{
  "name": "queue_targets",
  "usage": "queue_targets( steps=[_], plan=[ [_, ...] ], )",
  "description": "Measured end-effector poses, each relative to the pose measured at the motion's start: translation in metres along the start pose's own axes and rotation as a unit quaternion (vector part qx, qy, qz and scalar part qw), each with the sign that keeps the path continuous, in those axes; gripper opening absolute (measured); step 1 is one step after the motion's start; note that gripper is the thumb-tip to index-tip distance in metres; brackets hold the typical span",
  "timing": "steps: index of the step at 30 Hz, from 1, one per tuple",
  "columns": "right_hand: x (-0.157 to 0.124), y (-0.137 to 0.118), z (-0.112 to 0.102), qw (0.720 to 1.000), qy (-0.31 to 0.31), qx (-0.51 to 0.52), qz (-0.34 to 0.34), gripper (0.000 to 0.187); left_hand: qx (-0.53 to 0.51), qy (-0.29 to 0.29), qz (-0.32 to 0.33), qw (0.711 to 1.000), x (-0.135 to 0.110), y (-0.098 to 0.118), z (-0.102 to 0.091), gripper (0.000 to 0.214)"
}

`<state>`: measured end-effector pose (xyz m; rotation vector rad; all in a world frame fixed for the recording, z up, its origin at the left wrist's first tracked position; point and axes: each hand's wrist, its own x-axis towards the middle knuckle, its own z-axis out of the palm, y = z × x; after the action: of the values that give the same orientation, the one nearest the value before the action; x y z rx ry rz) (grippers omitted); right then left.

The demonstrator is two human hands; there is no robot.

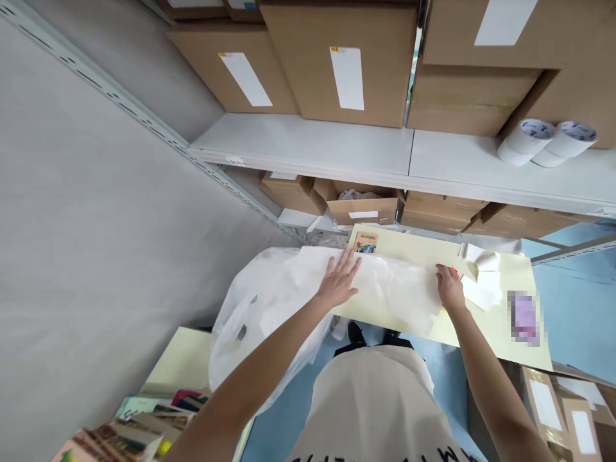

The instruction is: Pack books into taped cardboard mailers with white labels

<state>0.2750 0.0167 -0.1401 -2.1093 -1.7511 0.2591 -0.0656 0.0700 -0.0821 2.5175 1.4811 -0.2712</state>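
Observation:
A thin white translucent packing sheet (pixel 389 285) lies across the pale yellow table (pixel 513 276). At the left it runs into a large crumpled bundle (pixel 269 301) that hangs over the table's edge. My left hand (pixel 339 279) rests flat on the sheet with its fingers spread. At the sheet's right end, my right hand (pixel 450 289) is closed, with a small red object (pixel 455 273) showing beside its fingers. Most of that object is hidden, so its kind is unclear. A colourful book (pixel 366 242) lies just beyond my left hand, partly under the sheet.
White paper pieces (pixel 484 289) and a blurred purple item (pixel 524 317) lie on the table's right side. Behind are shelves (pixel 312 138) with cardboard boxes (pixel 346 61) and tape rolls (pixel 527 141). Books (pixel 135 430) stand lower left; more boxes (pixel 546 404) stand lower right.

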Motion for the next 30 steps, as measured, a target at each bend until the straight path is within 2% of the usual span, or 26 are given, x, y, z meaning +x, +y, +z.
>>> queue_targets(
  steps=[3,6,8,11,13,16,19,22,24,28,30],
  plan=[
    [0.002,0.009,0.019,0.999,-0.054,0.004,0.001,0.035,-0.033,-0.077,0.02,0.996,0.01,0.019,0.042,0.085],
    [-0.001,0.017,0.035,0.996,-0.085,0.021,0.019,0.041,-0.07,-0.163,-0.013,0.984,0.013,0.036,0.079,0.09],
    [-0.008,0.02,0.043,0.996,-0.083,0.024,0.033,0.046,-0.073,-0.203,-0.031,0.976,0.01,0.047,0.099,0.092],
    [-0.026,0.016,0.055,0.998,-0.057,0.015,0.038,0.05,-0.057,-0.193,-0.055,0.978,0.005,0.061,0.119,0.08],
    [-0.043,0.011,0.065,0.997,-0.078,0.02,0.003,0.055,-0.055,-0.162,-0.068,0.983,0.004,0.068,0.127,0.069],
    [-0.069,0.005,0.082,0.976,-0.198,0.034,-0.082,0.067,-0.065,-0.134,-0.075,0.986,0.007,0.07,0.134,0.062],
    [-0.084,0.009,0.094,0.95,-0.297,0.009,-0.097,0.074,-0.078,-0.143,-0.078,0.984,0.011,0.068,0.135,0.059],
    [-0.087,0.018,0.097,0.941,-0.323,-0.017,-0.094,0.074,-0.106,-0.168,-0.06,0.978,0.013,0.063,0.13,0.063],
    [-0.085,0.024,0.094,0.938,-0.33,-0.024,-0.104,0.073,-0.12,-0.153,-0.061,0.979,0.017,0.057,0.123,0.068],
    [-0.083,0.029,0.091,0.933,-0.339,-0.038,-0.119,0.072,-0.115,-0.067,-0.155,0.979,0.041,0.041,0.109,0.049],
    [-0.083,0.029,0.091,0.933,-0.337,-0.042,-0.119,0.075,-0.14,-0.106,-0.193,0.965,0.058,0.032,0.105,0.04]
  ],
)
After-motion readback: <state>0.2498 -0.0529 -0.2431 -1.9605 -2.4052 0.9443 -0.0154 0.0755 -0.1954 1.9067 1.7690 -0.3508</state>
